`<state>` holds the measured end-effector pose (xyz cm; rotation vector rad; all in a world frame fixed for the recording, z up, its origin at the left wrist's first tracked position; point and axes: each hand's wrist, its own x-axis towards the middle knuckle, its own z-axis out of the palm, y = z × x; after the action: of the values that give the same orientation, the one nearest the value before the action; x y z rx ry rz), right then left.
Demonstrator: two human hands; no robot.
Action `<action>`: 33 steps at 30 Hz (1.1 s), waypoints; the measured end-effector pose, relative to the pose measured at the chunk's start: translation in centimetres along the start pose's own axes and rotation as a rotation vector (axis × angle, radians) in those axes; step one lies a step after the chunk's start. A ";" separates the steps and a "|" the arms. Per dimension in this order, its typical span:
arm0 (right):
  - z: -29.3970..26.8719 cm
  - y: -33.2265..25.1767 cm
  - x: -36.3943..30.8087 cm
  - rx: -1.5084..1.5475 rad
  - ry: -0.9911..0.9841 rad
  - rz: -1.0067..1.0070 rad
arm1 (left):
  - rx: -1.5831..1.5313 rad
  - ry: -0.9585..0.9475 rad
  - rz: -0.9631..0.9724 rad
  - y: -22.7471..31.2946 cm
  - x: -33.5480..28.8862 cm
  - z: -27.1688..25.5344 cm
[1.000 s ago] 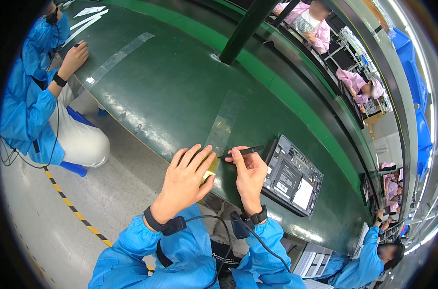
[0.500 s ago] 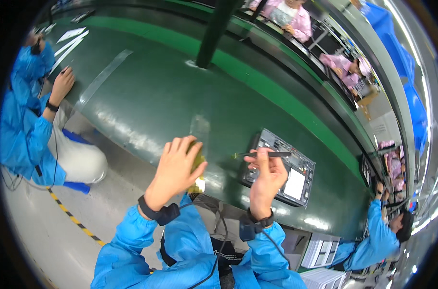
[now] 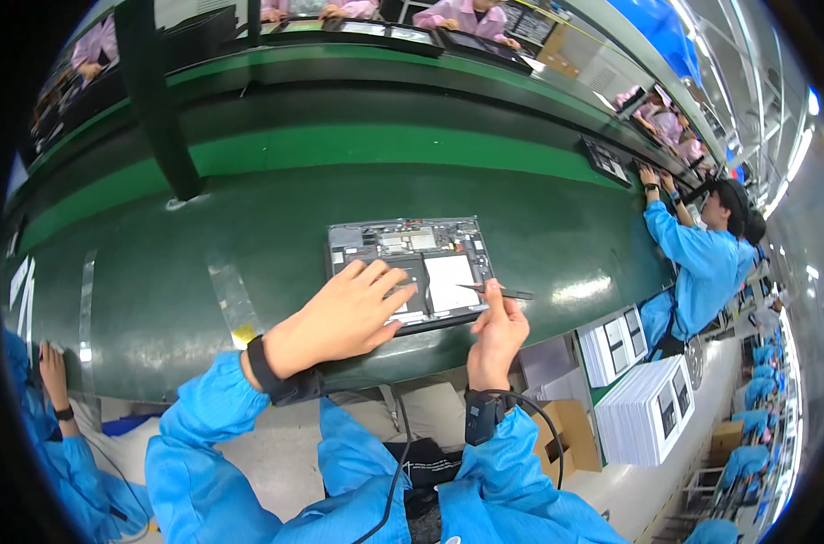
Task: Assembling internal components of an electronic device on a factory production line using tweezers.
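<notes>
An opened laptop base (image 3: pixel 394 243) lies in front of me, its inner boards and dark battery cells exposed. A white rectangular sheet (image 3: pixel 450 279) covers part of its near right area. My left hand (image 3: pixel 353 304) reaches over the near left part, fingers spread and resting on or just above the cells; what lies under the palm is hidden. Between the thumb and fingers of my right hand (image 3: pixel 497 340) are dark tweezers (image 3: pixel 513 294), pointing left with their tips over the white sheet. Whether the tips hold anything is too small to tell.
A clear tape strip (image 3: pixel 231 295) with a yellow end sticks to the green bench (image 3: pixel 294 195) on my left. A dark post (image 3: pixel 158 118) rises behind it. Stacked white panels (image 3: pixel 643 412) and a cardboard box (image 3: pixel 566 440) stand at the lower right. Co-workers sit on both sides.
My left hand has left the yellow tape for the laptop. The right hand's tweezers now reach over the white sheet; the yellow-green bit at their tips no longer shows. The view has swung right.
</notes>
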<state>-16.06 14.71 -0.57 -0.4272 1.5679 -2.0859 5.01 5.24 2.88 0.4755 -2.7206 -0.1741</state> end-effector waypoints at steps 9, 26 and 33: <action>1.2 0.5 -0.1 0.092 0.065 0.162 | -0.087 -0.026 0.178 -3.0 0.9 3.5; 2.0 -1.2 -1.7 0.138 -0.116 0.230 | -1.079 0.026 -0.395 -2.9 3.1 3.4; 2.4 0.3 -1.7 0.106 -0.024 0.125 | -1.053 0.058 -0.421 -2.6 2.5 3.9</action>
<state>-13.37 13.67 -0.05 -0.3075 1.4257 -2.0495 2.13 2.15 -0.36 0.6616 -2.0220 -1.5377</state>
